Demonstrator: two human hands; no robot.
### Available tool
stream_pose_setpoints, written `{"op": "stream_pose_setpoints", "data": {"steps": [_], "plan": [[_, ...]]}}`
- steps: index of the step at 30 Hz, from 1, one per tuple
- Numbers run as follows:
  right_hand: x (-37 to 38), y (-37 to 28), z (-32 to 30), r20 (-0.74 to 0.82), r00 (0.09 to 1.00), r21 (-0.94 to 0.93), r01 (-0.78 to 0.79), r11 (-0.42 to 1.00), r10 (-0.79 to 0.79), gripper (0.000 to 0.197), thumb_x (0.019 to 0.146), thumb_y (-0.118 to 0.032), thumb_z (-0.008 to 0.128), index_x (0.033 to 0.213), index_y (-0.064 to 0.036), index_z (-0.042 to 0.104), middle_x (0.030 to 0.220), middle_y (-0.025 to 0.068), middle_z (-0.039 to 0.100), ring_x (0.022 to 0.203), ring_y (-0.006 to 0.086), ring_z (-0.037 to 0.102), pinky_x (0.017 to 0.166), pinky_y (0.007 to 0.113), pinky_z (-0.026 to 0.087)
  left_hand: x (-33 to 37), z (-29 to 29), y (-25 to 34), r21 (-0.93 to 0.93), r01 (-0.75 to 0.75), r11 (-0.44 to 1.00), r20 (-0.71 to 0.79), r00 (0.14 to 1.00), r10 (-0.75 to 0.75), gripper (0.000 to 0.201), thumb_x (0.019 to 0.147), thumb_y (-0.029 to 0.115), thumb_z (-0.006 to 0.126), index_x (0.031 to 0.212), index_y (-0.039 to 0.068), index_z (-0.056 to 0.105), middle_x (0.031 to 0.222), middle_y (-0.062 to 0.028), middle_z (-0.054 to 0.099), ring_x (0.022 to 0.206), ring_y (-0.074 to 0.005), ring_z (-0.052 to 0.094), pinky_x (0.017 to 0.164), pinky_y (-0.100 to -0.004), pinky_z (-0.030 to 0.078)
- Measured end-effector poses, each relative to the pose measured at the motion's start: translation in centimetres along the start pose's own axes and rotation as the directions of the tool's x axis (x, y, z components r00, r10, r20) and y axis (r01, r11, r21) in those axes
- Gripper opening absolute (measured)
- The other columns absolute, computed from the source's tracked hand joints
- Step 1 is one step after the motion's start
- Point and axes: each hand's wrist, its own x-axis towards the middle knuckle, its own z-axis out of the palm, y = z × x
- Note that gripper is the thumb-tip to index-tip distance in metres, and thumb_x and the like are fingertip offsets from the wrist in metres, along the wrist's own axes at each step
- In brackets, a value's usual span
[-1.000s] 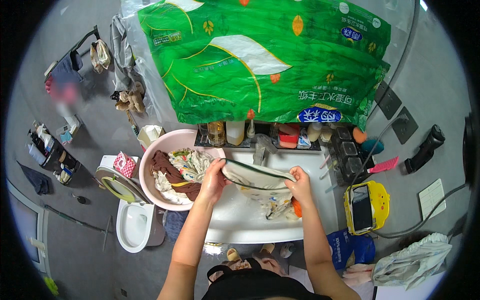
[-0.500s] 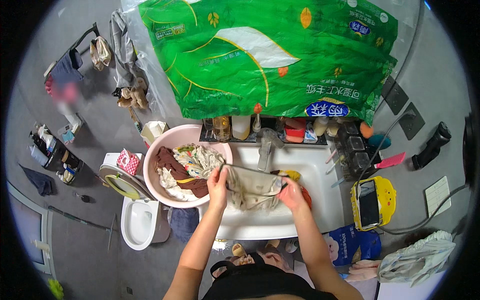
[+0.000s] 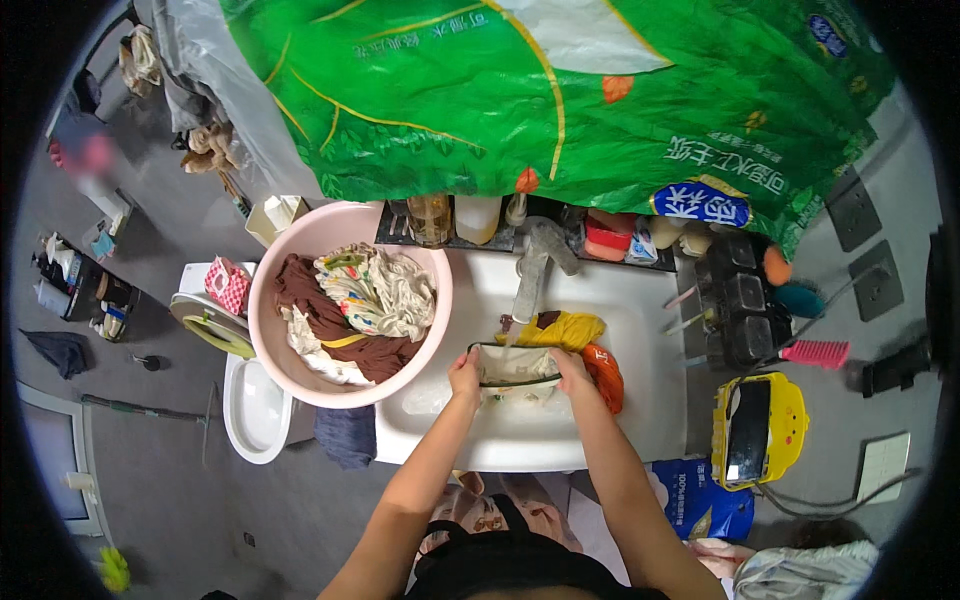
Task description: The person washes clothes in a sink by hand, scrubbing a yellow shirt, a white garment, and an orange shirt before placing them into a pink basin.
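Note:
In the sink I hold a pale garment (image 3: pixel 518 366) by its dark-trimmed edge, the opening spread towards the faucet (image 3: pixel 530 285). My left hand (image 3: pixel 464 374) is closed on the left end of that edge, and my right hand (image 3: pixel 572 372) pinches the right end. A thin stream seems to fall from the spout into the opening. Behind the garment lies a yellow cloth (image 3: pixel 577 329) with a dark brown part. An orange cloth (image 3: pixel 602 376) rests beside my right hand, partly covered by it. The garment's lower part hangs down into the white sink (image 3: pixel 650 425).
To the left, a pink basin (image 3: pixel 263 335) holds brown, white and patterned clothes. Bottles and a red container (image 3: pixel 607 236) line the ledge behind the sink. A big green plastic package (image 3: pixel 430 110) overhangs it. At right are a pink comb (image 3: pixel 815 353) and a yellow phone holder (image 3: pixel 793 425).
The garment has come down from in front of the faucet to below its spout, and its edge is now spread open. Both hands keep their grip. The whole view has shifted.

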Motion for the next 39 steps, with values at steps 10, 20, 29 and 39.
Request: {"op": "stream_pose_setpoints", "data": {"steps": [10, 20, 29, 39], "plan": [[3.2, -1.2, 0.0, 0.222, 0.963, -0.122, 0.181, 0.976, -0.151, 0.02, 0.073, -0.008, 0.057, 0.091, 0.0006, 0.057, 0.079, 0.0058, 0.058, 0.064, 0.0146, 0.056, 0.051, 0.026, 0.044, -1.2, 2.0, 1.5, -0.077, -0.177, 0.981, 0.076, 0.98, 0.182, 0.034, 0.075, 0.01, 0.061, 0.106, 0.0, 0.051, 0.089, -0.0037, 0.057, 0.081, -0.0115, 0.053, 0.072, -0.0227, 0.042], [-2.8, 3.1, -0.3, 0.335, 0.818, -0.056, 0.513, 0.857, -0.468, 0.045, 0.072, 0.006, 0.051, 0.116, 0.0001, 0.044, 0.111, 0.0092, 0.05, 0.103, 0.0174, 0.047, 0.089, 0.028, 0.035, -2.5, 2.6, -1.6, 0.56, -0.448, 0.697, 0.416, 0.879, 0.231, 0.037, 0.074, 0.014, 0.058, 0.108, 0.002, 0.05, 0.089, -0.0118, 0.061, 0.086, -0.0263, 0.058, 0.076, -0.0319, 0.044], [2.7, 9.3, 2.0, 0.46, 0.52, -0.175, 0.848, 0.5, -0.72, 0.051, 0.077, -0.025, 0.054, 0.119, -0.0057, 0.033, 0.121, 0.0143, 0.036, 0.111, 0.0242, 0.035, 0.094, 0.036, 0.03, -12.0, 4.0, 4.5, -0.349, 0.525, 0.776, 0.641, 0.738, -0.212, 0.048, 0.086, 0.04, 0.041, 0.119, 0.005, 0.04, 0.118, -0.0098, 0.047, 0.109, -0.0251, 0.045, 0.094, -0.0376, 0.033], [0.5, 0.1, 5.7, 0.327, 0.847, -0.921, 0.386, 0.061, -0.419, 0.039, 0.063, -0.01, 0.058, 0.101, -0.0093, 0.052, 0.084, 0.0222, 0.056, 0.083, 0.0357, 0.055, 0.068, 0.044, 0.044, -2.6, -4.1, -3.0, -0.346, 0.661, 0.666, 0.181, 0.743, -0.644, 0.073, 0.078, 0.053, 0.045, 0.131, 0.009, 0.02, 0.13, -0.0209, 0.026, 0.115, -0.0396, 0.032, 0.092, -0.0488, 0.031]]}}
